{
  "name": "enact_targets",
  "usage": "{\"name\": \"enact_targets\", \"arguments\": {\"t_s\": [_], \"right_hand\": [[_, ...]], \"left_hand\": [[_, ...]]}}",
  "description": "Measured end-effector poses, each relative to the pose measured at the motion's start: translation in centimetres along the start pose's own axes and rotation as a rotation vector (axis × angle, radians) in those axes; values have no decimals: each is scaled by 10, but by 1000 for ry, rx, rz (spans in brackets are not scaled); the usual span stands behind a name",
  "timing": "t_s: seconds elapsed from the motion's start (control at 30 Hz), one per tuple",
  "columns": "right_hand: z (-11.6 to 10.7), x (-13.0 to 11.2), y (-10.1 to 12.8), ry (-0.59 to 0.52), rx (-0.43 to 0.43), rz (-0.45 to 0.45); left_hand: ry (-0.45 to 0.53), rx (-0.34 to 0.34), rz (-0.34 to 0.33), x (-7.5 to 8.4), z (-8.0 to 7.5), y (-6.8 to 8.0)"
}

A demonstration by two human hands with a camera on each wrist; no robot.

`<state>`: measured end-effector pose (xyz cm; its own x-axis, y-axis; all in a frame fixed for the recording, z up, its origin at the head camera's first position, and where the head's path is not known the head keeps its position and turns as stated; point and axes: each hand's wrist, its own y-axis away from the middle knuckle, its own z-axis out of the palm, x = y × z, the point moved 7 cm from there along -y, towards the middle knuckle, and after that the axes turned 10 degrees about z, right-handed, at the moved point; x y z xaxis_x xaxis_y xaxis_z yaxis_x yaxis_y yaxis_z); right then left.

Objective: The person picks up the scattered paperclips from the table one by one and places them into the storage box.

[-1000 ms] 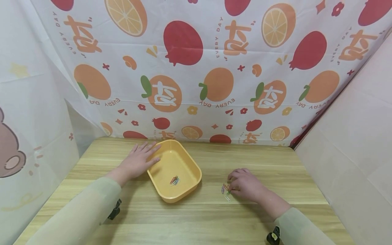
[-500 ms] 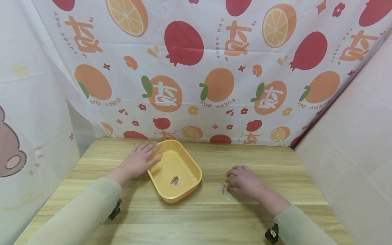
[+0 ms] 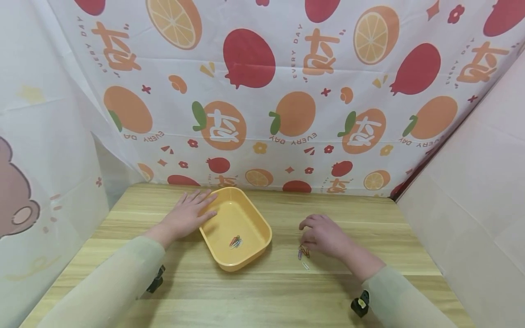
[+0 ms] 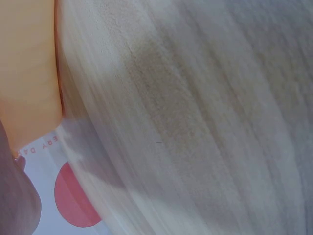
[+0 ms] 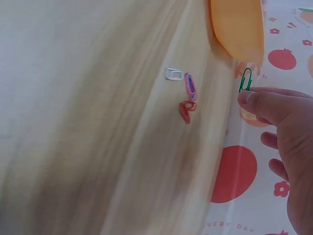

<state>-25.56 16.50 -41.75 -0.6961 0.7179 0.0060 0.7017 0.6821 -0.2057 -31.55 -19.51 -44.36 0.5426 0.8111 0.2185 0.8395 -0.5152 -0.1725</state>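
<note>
My right hand is raised a little above the table on the right. In the right wrist view, its thumb and forefinger pinch a green paper clip. Below it on the wood lie a white paper clip, a pink and purple one and red ones. A yellow plastic tray stands left of centre, with a small heap of coloured paper clips in its near part. My left hand rests with spread fingers on the tray's left rim, fingertips reaching over the inside.
The wooden tabletop ends at the back against a fruit-printed cloth. Pale cloth hangs along the right side, and another white cloth hangs on the left.
My right hand has lifted away from the clips on the table and moved slightly back and left, with the green paper clip pinched. The left hand keeps its place on the tray.
</note>
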Motion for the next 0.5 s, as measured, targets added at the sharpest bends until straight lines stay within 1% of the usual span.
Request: {"name": "enact_targets", "arguments": {"t_s": [0.2,0.33,0.5], "right_hand": [[-9,-2,-12,6,10,-8],[-15,-4,-22,2,-2,-9],[-21,-7,-35,-11,-21,8]], "left_hand": [[6,-14,-7,1,-1,0],[-1,-28,-10,2,-1,1],[3,-7,-2,4,-2,2]]}}
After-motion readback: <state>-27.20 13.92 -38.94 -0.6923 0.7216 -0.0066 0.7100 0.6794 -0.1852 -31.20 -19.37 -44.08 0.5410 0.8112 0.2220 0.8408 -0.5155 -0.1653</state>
